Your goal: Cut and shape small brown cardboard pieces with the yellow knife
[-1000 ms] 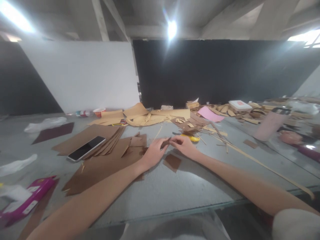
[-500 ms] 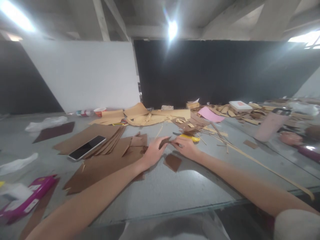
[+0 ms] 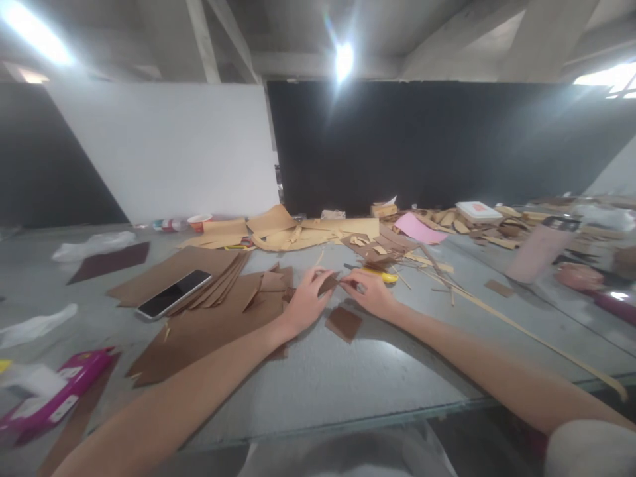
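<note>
Between my two hands is a small brown piece [image 3: 328,283], raised over the grey table [image 3: 318,391]. My left hand [image 3: 307,298] grips it from the left, fingers wrapped round its edge. The fingertips of my right hand [image 3: 366,290] pinch its right corner. Just below the hands, a brown square [image 3: 344,323] lies flat on the table. A yellow-handled tool [image 3: 381,275] rests right behind my right hand. Large brown sheets [image 3: 218,331] are spread to the left of my left hand.
A phone [image 3: 173,294] lies on stacked brown sheets. Tan scraps [image 3: 308,233] and a pink sheet [image 3: 420,228] line the back. At right stand a pink bottle [image 3: 541,248] and a long thin strip [image 3: 536,338]. A magenta object [image 3: 74,387] is at left.
The fingers of my left hand have shifted a little on the brown piece, with the index finger raised higher. My right hand keeps its pinch in nearly the same place.
</note>
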### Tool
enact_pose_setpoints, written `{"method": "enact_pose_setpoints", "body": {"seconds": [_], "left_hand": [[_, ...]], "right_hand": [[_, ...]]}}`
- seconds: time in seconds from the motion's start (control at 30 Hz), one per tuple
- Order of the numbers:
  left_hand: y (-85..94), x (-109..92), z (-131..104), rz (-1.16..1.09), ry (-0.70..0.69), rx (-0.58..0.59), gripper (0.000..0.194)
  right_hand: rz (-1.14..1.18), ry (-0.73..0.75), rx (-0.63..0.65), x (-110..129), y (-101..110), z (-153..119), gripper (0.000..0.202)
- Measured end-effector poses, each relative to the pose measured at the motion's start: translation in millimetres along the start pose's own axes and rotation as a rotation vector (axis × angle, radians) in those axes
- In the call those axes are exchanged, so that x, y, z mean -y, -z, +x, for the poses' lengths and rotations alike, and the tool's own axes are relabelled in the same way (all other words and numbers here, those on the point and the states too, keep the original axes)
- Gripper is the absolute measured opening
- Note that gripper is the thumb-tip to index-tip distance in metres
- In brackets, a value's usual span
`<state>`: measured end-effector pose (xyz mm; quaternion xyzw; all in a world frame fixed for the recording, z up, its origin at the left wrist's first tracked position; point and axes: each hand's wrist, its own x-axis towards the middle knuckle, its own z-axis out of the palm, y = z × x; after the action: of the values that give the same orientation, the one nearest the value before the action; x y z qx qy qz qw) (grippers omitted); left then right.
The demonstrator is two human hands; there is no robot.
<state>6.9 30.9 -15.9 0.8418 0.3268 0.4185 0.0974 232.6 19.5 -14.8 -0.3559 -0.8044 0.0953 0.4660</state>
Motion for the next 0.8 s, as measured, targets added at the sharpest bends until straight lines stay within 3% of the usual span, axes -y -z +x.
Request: {"method": "enact_pose_setpoints", "body": {"seconds": [0.2, 0.4, 0.8], "left_hand": [[4.4, -2, 1, -0.001, 0.085, 0.077, 0.042], [5.4, -4, 0, -0.035, 0.045, 0.044, 0.039], [5.9, -7, -1, -0.073, 0.106, 0.023, 0.037]], "right_hand": [[0.05, -0.063, -0.022, 2, 0, 0, 0.025], [0.032, -0.053, -0.067, 3, -2, 0, 0.021], [0.171, -0.132, -0.075, 10, -2, -3, 0.027]]}}
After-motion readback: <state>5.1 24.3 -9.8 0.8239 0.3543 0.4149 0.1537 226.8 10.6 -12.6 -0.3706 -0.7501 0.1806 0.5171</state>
